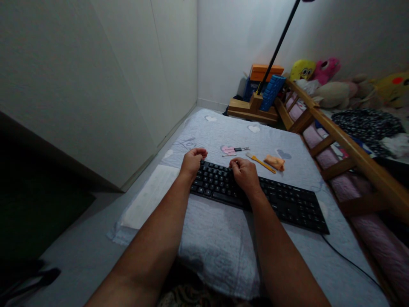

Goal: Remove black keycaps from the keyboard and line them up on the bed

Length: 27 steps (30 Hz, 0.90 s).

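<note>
A black keyboard (290, 200) lies at a slant on the grey-blue cloth. My left hand (192, 162) is at its far left corner, fingers curled and thumb against the edge. Over the keyboard's far edge, left of its middle, my right hand (245, 174) has its fingers closed in a pinch; what is between them, if anything, is hidden. Just beyond lie a small tool with a dark handle and metal tip (241, 149), a thin cotton swab (229, 155), a yellow-handled brush (262, 163) and a folded orange cloth (275, 163).
A white sheet (151, 196) lies left of the keyboard. The keyboard's cable (351, 260) trails off to the lower right. A wooden bed rail (348, 145) borders the right side, with stuffed toys behind it. Pale panels (128, 76) stand at the left.
</note>
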Tool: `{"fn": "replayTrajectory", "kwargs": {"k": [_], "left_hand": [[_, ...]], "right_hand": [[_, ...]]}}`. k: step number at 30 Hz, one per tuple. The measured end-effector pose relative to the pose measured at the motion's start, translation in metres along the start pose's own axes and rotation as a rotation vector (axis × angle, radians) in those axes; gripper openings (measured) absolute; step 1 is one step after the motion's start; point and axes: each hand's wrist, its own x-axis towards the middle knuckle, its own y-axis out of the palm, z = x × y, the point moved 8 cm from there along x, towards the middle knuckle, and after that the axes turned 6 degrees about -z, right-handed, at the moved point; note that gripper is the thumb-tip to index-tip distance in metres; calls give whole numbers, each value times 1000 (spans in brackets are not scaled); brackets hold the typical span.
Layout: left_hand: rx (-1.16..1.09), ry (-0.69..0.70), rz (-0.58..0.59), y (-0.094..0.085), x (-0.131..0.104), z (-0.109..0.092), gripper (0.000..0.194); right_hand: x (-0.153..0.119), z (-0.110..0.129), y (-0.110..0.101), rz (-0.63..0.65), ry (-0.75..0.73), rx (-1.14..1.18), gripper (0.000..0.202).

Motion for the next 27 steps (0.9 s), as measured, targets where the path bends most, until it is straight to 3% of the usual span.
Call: {"fn": "replayTrajectory", "kwargs": {"k": [27], "left_hand": [[31,7,3,0,-1,-1,27]], "right_hand": [[-1,1,0,-23,-27,-51,25]]}}
